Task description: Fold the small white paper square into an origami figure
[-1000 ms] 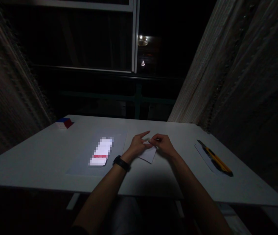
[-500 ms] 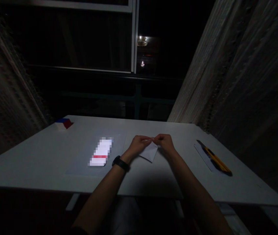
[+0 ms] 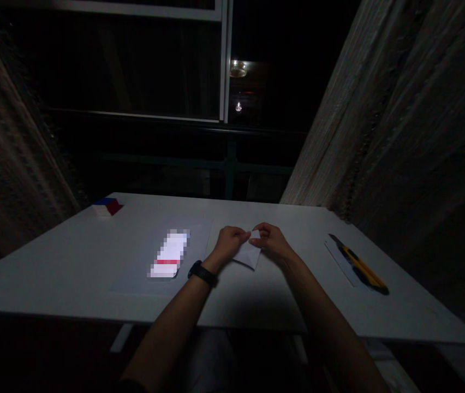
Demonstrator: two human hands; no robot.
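Observation:
A small folded piece of white paper is between my hands, just above or on the white table; I cannot tell which. My left hand is closed on its left side, thumb and fingers pinching near the top. On the right, my right hand grips the upper part, fingers curled behind and thumb in front. One corner of the paper points down towards me, and its top edge shows between my fingertips. A dark watch is on my left wrist.
Left of my hands, a lit phone lies on a sheet of paper. A yellow and black utility knife rests at the right on a white slip. A coloured cube sits at the far left corner. Curtains hang on both sides.
My right hand has shifted its fingers and opened its grasp slightly, so the paper's top part now shows between the hands. My left hand has moved slightly left.

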